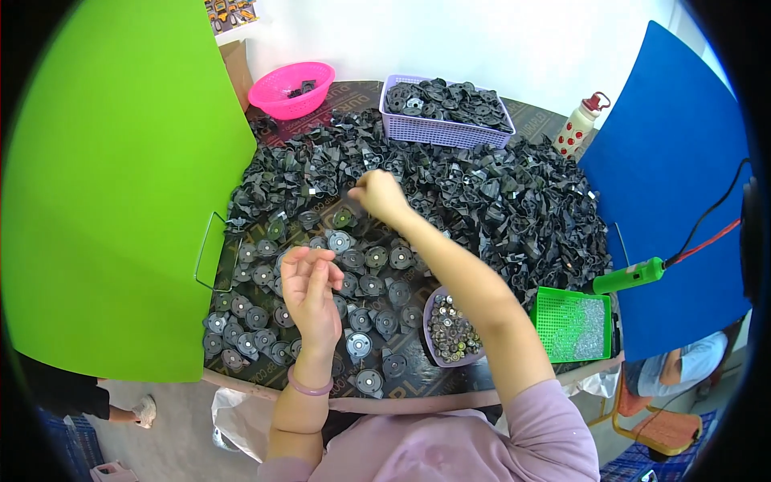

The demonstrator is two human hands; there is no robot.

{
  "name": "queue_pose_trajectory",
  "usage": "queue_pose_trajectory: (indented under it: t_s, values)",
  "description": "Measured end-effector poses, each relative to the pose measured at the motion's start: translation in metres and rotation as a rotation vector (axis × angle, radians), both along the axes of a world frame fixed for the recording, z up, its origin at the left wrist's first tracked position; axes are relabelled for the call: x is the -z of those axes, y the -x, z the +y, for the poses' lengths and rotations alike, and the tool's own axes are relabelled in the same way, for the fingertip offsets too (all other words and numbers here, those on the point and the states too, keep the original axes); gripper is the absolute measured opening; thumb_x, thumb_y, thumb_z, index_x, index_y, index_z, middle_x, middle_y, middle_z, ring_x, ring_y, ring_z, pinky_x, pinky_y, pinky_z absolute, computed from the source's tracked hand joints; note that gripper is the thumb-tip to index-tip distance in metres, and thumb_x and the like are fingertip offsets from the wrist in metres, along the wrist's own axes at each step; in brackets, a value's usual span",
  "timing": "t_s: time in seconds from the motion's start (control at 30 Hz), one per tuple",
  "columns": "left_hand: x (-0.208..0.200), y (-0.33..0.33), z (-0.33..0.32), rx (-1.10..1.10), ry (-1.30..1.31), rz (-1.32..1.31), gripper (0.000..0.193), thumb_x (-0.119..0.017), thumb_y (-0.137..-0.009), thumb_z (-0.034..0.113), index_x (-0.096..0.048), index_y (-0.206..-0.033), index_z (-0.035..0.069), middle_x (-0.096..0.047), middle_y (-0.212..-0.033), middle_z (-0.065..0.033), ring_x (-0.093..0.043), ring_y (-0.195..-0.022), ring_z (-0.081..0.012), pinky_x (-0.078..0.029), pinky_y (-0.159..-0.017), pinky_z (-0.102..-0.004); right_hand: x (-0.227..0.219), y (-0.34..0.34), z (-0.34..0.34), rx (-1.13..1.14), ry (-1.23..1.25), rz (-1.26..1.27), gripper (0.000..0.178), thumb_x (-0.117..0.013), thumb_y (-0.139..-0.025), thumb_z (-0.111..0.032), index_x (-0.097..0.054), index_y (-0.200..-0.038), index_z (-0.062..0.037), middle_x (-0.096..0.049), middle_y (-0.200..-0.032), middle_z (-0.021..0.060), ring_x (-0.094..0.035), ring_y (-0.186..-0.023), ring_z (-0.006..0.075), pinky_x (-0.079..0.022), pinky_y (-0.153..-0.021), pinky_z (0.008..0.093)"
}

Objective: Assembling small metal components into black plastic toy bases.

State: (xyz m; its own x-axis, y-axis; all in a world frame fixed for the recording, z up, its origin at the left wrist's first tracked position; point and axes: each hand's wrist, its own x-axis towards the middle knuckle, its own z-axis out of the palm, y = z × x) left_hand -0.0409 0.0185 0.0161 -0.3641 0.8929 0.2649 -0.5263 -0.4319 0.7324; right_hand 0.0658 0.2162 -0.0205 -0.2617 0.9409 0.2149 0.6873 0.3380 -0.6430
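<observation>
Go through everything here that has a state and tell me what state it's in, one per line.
Right hand: stretched out over the pile of black parts, fingers pinched.
Left hand: raised, fingers loosely curled, nothing seen in it.
Purple basket: full.
Pink basket: nearly empty.
Small bowl: filled with small metal pieces.
Green tray: holds tiny pieces.
Bottle: capped, upright.

A dark round table carries heaped black parts, grey discs, two baskets and a bowl

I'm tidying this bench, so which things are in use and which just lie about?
In use:
right hand reaching into the heap of black plastic parts
left hand above rows of round grey discs

Lying about:
pink round basket
green handheld tool
spotted bottle
</observation>
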Motion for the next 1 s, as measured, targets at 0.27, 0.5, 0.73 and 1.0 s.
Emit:
queue_pose_trajectory:
  t_s: [0.27, 0.5, 0.73, 1.0]
  values:
    - [-0.005, 0.025, 0.002, -0.174, -0.086, -0.081, 0.015, -0.049, -0.088, 0.002, -0.047, -0.101, 0.008, -0.059, -0.093, -0.0078, -0.049, -0.066, -0.0101, -0.038, -0.057, -0.0226, -0.03, -0.047, -0.007, -0.327, 0.018, -0.081, 0.015, -0.066, -0.07, -0.009, -0.066, -0.083, 0.0, -0.066, -0.075, 0.0141, -0.064, -0.07, 0.0287, -0.051, -0.068, 0.0337]
    - [-0.001, 0.018, 0.005, -0.14, -0.076, -0.024, 0.01, -0.049, -0.088, 0.003, -0.047, -0.096, 0.008, -0.059, -0.095, -0.0083, -0.049, -0.065, -0.0099, -0.038, -0.057, -0.0219, -0.011, -0.014, -0.025, -0.354, 0.026, -0.319, 0.028, -0.073, -0.066, -0.019, -0.062, -0.082, 0.0006, -0.064, -0.083, 0.0176, -0.062, -0.083, 0.0327, -0.049, -0.076, 0.0374]
    - [0.0, 0.02, 0.007, -0.102, -0.036, -0.061, 0.011, -0.048, -0.088, 0.001, -0.047, -0.095, 0.01, -0.058, -0.095, -0.0062, -0.047, -0.067, -0.0092, -0.037, -0.058, -0.0226, 0.001, -0.027, -0.005, -0.275, -0.086, -0.239, 0.032, -0.067, -0.064, -0.009, -0.058, -0.094, -0.0012, -0.061, -0.085, 0.0175, -0.058, -0.088, 0.033, -0.047, -0.079, 0.037]
    - [0.0, 0.022, 0.007, -0.088, -0.027, -0.106, 0.01, -0.05, -0.087, 0.002, -0.048, -0.093, 0.009, -0.059, -0.095, -0.0077, -0.049, -0.065, -0.009, -0.038, -0.057, -0.0225, -0.009, -0.028, -0.017, -0.474, 0.061, -0.333, 0.015, -0.068, -0.066, -0.017, -0.064, -0.076, -0.0065, -0.062, -0.084, 0.0131, -0.057, -0.092, 0.0298, -0.047, -0.079, 0.037]
